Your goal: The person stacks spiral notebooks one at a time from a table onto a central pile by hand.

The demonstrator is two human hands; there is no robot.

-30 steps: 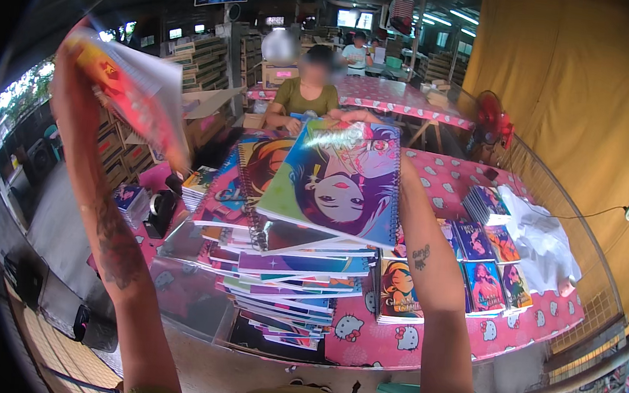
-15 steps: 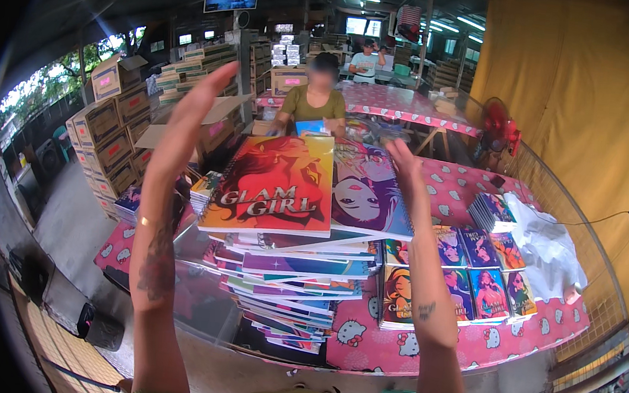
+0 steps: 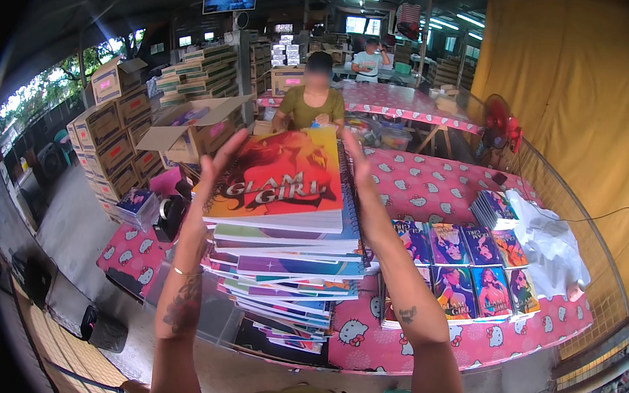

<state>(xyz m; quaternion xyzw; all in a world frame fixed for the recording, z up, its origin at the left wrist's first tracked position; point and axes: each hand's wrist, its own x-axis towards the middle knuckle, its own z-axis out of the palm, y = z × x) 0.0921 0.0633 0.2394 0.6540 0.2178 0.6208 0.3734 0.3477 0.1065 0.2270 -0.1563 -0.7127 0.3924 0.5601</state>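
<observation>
A tall stack of spiral notebooks (image 3: 289, 267) stands in front of me, its lower layers jutting out unevenly. On top lies a notebook with a red and orange cover (image 3: 287, 168). My left hand (image 3: 219, 169) lies along the left side of the top notebooks, its fingers stretched out. Opposite it, my right hand (image 3: 357, 174) rests flat against their right side near the spiral binding, fingers also straight. The upper notebooks sit between my two palms; neither hand is wrapped round them.
Rows of smaller illustrated notebooks (image 3: 465, 273) lie on the pink patterned tablecloth (image 3: 435, 185) at right, beside white plastic sheeting (image 3: 545, 250). Cardboard boxes (image 3: 106, 144) are piled at left, near an open carton (image 3: 193, 130). A co-worker (image 3: 313, 103) sits across the table. A red fan (image 3: 500, 123) stands at right.
My hands have come inward from wide apart to the sides of the top notebooks. The purple-covered notebook that stuck out at right has slid in under the red one.
</observation>
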